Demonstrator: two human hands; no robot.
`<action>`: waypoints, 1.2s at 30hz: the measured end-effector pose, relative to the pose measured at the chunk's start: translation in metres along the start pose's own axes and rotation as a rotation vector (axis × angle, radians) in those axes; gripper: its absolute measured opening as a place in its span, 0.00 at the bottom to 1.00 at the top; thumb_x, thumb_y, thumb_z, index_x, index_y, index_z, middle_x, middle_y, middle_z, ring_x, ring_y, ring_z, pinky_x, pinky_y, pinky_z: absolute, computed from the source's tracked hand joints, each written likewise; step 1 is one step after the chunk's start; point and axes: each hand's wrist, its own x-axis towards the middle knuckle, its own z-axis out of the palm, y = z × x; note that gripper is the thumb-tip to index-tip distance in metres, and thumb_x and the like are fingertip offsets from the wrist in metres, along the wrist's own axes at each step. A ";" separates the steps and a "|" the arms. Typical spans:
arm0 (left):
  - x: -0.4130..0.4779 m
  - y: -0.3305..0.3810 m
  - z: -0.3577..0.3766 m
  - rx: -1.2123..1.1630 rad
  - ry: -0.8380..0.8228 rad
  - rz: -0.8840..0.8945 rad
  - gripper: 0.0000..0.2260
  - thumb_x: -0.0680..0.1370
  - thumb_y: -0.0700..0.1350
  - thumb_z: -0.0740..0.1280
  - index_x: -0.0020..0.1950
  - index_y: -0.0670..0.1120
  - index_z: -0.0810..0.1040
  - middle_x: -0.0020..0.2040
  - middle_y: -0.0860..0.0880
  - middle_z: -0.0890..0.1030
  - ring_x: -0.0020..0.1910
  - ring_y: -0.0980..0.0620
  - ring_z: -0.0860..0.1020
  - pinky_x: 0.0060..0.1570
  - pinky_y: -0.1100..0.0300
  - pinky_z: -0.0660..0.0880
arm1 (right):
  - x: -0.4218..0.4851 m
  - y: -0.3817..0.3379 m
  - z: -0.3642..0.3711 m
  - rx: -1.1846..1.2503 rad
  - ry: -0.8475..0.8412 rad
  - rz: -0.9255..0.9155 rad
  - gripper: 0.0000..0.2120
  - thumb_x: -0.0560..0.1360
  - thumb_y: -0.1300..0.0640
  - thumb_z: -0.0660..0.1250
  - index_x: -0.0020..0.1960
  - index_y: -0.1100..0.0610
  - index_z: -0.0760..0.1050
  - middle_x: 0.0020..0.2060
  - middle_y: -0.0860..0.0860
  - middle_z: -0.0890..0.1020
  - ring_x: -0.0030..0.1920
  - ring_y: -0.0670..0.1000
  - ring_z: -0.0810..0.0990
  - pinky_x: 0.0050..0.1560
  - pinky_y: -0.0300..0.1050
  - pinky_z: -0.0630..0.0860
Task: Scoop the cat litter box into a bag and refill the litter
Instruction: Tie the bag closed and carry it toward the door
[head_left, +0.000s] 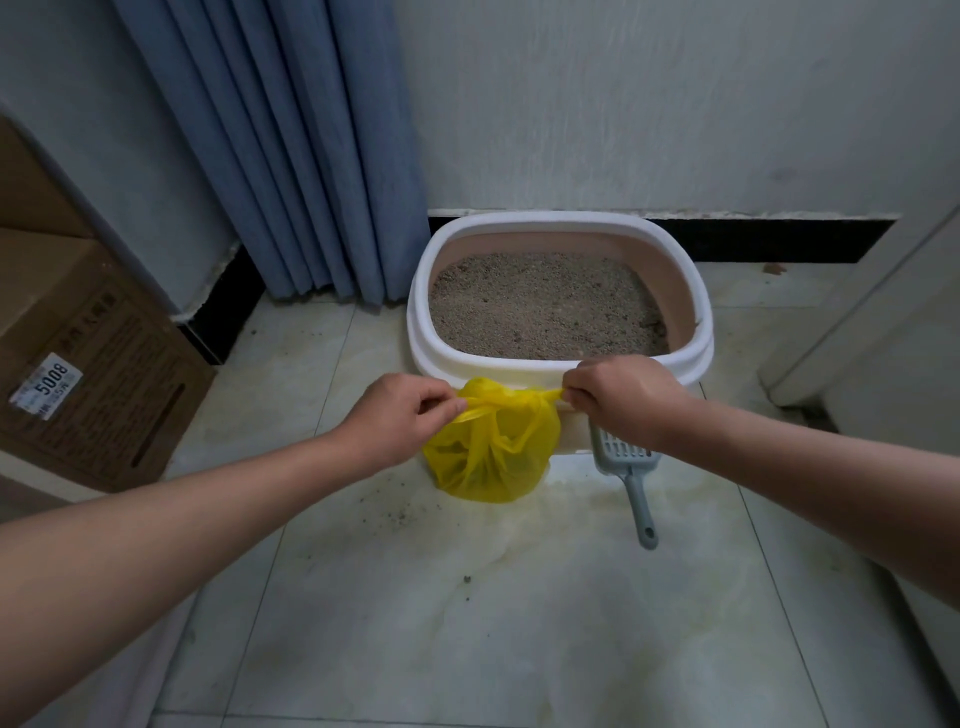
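Pale, stained floor tiles (467, 649) cover this corner of a room, and a yellow plastic bag (491, 462) sits on them at the middle of the view. Its rounded bottom rests on the floor and it stands right against the near wall of the litter box (519, 366). The top of the bag is gathered into two twisted strips pulled out sideways.

The left hand (400, 415) pinches the left strip between thumb and curled fingers. The right hand (623, 397) has its fingers closed tightly round the right strip. Both hands hover just above the bag, level with the box's near rim, and both forearms reach in from the near edge.

The litter box has a white rim and a pinkish inner wall. It holds a fairly even bed of grey-beige litter (545, 306).

A grey slotted scoop (631, 478) lies on the tiles just right of the bag. Its head is toward the box and partly hidden under the right wrist, and its handle points to the near side. A few dark grains (395, 514) are scattered on the floor near the bag's left side.

A blue-grey curtain (291, 156) hangs at the far left of the litter box. At the left edge are brown cardboard boxes (104, 395), one with a white label (47, 387) reading 5008. A white wall (649, 104) with a black skirting strip (769, 241) runs behind the litter box. A white panel (857, 322) stands at the right, and I cannot tell whether it is a door or a cabinet.
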 end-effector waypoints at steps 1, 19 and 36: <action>0.000 -0.003 0.001 0.036 -0.001 0.018 0.17 0.78 0.56 0.66 0.36 0.44 0.78 0.30 0.46 0.75 0.31 0.48 0.74 0.34 0.53 0.71 | -0.001 0.002 0.000 -0.006 0.004 0.003 0.12 0.81 0.51 0.59 0.44 0.54 0.76 0.42 0.51 0.80 0.42 0.55 0.77 0.37 0.49 0.70; -0.019 -0.065 -0.016 0.342 0.013 0.038 0.15 0.80 0.48 0.68 0.34 0.46 0.73 0.27 0.52 0.69 0.28 0.57 0.70 0.30 0.55 0.65 | -0.023 0.039 0.012 -0.017 -0.144 0.215 0.11 0.80 0.52 0.59 0.45 0.51 0.79 0.40 0.48 0.81 0.40 0.52 0.77 0.40 0.47 0.75; 0.017 0.000 0.017 0.422 0.062 0.366 0.18 0.77 0.60 0.67 0.56 0.47 0.79 0.49 0.52 0.80 0.49 0.51 0.78 0.45 0.55 0.75 | -0.036 0.048 0.029 0.086 -0.038 0.264 0.11 0.80 0.50 0.60 0.41 0.52 0.74 0.36 0.48 0.80 0.38 0.53 0.78 0.36 0.49 0.75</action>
